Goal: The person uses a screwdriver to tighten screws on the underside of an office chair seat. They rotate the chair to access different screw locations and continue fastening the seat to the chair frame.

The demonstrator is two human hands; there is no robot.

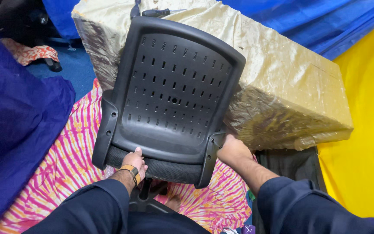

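Both hands grip the black office chair [169, 99], tipped against the gold-draped table [282, 82]: left hand [134, 164] curled around the seat edge, right hand [233, 149] closed at the armrest bracket; lift evenly, keeping the wheelbase off the pink cloth [72, 164].

A: Obstacles? 
B: Black perforated plastic chair back [174, 91] pressed against gold satin-draped block [282, 82]; no gap between them. 
A: Free room? 
B: Left, over pink tie-dye cloth [70, 164], beside dark blue fabric [18, 121].
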